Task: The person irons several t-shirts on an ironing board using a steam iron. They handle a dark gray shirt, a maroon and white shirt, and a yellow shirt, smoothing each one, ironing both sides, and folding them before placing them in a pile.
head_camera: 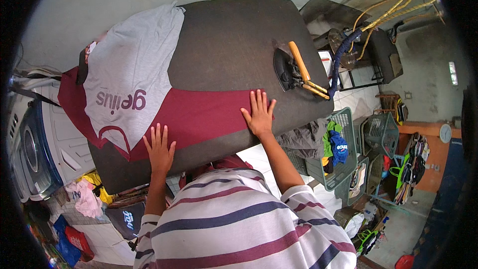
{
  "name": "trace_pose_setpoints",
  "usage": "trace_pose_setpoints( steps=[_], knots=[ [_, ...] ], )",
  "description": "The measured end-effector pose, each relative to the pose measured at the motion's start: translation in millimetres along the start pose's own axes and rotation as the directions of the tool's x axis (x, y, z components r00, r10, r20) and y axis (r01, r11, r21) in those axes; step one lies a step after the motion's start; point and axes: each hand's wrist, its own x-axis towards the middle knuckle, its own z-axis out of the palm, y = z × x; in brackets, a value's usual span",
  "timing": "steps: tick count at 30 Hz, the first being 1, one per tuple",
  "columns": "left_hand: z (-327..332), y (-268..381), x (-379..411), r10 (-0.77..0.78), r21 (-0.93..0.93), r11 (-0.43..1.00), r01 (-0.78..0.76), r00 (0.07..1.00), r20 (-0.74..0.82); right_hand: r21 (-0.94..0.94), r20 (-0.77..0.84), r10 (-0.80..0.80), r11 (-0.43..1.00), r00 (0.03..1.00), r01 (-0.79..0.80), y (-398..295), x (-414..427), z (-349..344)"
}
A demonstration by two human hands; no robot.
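Note:
A grey raglan shirt with maroon sleeves lies spread on a dark padded ironing table. Printed lettering crosses its chest, and its maroon-edged neckline faces my body. My left hand rests flat near the neckline, on the shoulder end of one maroon sleeve. At that sleeve's far end, my right hand presses flat over the cuff, fingers spread. Neither hand grips anything. Beyond my right hand an iron with a wooden handle sits on the table, joined to a dark-blue wrapped cord.
Green plastic baskets of clothes stand by the table's right side. A washing machine is at the left. Yellow cords hang at upper right near a dark stand. Folded or bagged items lie below left.

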Motion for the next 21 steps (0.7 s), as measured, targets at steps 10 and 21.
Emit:
trace_pose_setpoints(
  steps=[10, 21],
  knots=[
    [1, -5, -50, -0.233, 0.026, 0.972, 0.232, 0.969, 0.079, -0.249, -0.54, 0.115, 0.925, 0.834, -0.288, 92, 133, -75],
    [3, -85, -83, -0.853, -0.696, 0.41, 0.589, 0.517, -0.065, 0.345, 0.191, 0.225, 0.896, 0.955, -0.28, 123, 176, -106]
  ],
)
